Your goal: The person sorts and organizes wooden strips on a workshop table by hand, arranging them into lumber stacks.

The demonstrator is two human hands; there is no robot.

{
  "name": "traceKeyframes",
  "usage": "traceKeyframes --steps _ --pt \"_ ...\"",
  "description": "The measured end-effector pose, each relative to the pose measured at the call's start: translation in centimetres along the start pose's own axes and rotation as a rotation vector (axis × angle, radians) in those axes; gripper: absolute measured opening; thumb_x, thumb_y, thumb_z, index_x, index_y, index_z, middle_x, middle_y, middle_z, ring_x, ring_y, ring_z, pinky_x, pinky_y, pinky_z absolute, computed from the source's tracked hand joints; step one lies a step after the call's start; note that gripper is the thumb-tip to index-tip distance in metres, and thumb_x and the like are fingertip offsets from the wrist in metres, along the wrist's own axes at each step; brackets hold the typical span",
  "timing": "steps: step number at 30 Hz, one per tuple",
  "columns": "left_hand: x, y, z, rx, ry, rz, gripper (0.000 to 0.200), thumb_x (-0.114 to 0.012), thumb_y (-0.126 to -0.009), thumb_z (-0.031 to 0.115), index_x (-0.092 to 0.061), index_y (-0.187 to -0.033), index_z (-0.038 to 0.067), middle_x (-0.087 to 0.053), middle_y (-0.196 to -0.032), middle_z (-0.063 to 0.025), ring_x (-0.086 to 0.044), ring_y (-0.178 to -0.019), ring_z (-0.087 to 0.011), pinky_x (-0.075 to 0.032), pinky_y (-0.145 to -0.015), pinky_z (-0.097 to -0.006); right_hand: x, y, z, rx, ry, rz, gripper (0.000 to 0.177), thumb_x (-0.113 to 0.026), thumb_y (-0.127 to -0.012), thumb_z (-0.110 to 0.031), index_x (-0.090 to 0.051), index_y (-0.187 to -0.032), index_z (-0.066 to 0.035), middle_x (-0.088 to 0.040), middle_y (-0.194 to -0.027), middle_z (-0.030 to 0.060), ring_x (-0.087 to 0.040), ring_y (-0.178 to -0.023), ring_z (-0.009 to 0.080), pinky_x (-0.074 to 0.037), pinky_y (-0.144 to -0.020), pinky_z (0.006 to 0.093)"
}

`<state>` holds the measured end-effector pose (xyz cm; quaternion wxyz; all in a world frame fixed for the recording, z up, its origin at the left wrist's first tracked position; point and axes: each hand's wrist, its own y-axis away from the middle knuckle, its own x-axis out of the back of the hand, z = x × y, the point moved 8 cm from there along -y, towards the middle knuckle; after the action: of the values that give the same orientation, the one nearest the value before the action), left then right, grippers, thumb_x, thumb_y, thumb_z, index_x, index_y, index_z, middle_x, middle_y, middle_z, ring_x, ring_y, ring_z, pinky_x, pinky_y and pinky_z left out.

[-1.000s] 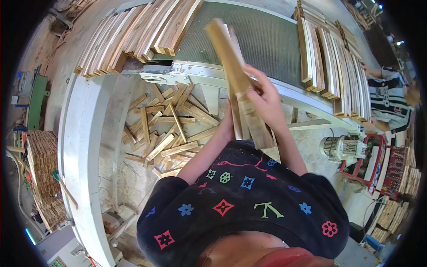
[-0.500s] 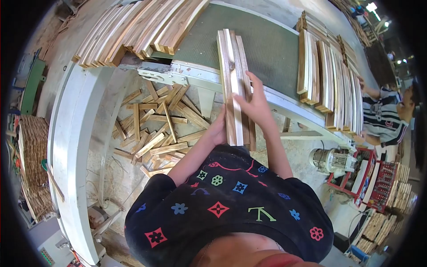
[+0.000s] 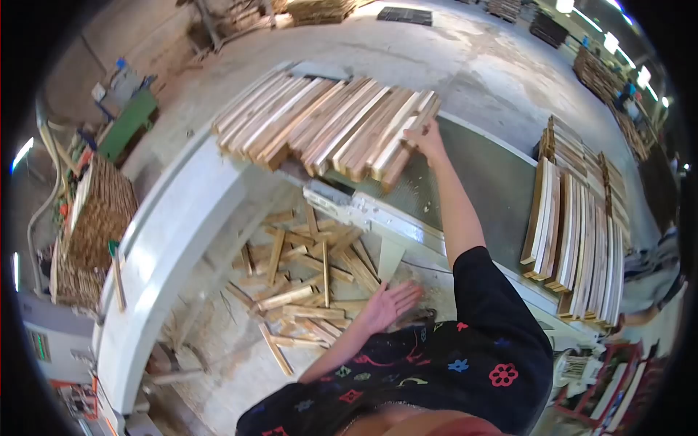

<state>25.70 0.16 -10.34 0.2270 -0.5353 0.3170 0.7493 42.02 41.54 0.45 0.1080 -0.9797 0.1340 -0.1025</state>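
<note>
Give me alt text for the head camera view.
Right hand touching a row of wooden strips on a green-belted machine; left hand open and empty, short wood pieces scattered on the floor below.

The shirt point(image 3: 502, 291) is black, with 1 big pinky-red flower point(image 3: 503, 375) and 1 blue flower point(image 3: 457, 366) (it has little green bits too). The sticks point(image 3: 327, 123) make stripes of brown, tan and cream. The belt point(image 3: 476, 174) is dark green, the frame point(image 3: 156, 269) white, the floor point(image 3: 465, 58) gray.
</note>
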Motion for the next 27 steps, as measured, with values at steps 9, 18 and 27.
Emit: traceKeyframes --steps 9,18,27 --pt "4.7 3.8 5.1 -0.066 -0.124 0.165 0.080 -0.035 -0.102 0.058 -0.032 -0.148 -0.007 -0.031 -0.156 -0.0268 -0.031 -0.146 -0.0350 -0.027 -0.121 -0.0443 19.9 15.8 -6.1 0.115 0.967 0.369 0.053 -0.073 -0.082 -0.036 -0.061 -0.123 -0.006 -0.064 -0.117 0.0165 -0.059 -0.114 0.0318 -0.048 -0.094 0.0478" --pt "3.2 0.1 3.2 0.098 -0.132 0.035 0.082 -0.033 -0.102 0.058 -0.029 -0.149 -0.009 -0.031 -0.156 -0.0263 -0.031 -0.146 -0.0350 -0.026 -0.121 -0.0444 32.6 21.5 -2.2 -0.288 1.442 0.547 0.066 -0.076 -0.074 -0.038 -0.054 -0.130 -0.012 -0.054 -0.127 0.0176 -0.052 -0.114 0.0402 -0.037 -0.097 0.0598" --pt "-2.1 -2.0 -4.3 0.429 -0.229 -0.184 0.076 -0.031 -0.105 0.053 -0.026 -0.151 -0.006 -0.027 -0.158 -0.0240 -0.029 -0.147 -0.0338 -0.026 -0.121 -0.0435 32.6 19.8 -0.2 -0.464 1.315 0.661 0.075 -0.061 -0.082 -0.031 -0.037 -0.149 -0.008 -0.048 -0.134 0.0292 -0.050 -0.120 0.0441 -0.035 -0.101 0.0559"
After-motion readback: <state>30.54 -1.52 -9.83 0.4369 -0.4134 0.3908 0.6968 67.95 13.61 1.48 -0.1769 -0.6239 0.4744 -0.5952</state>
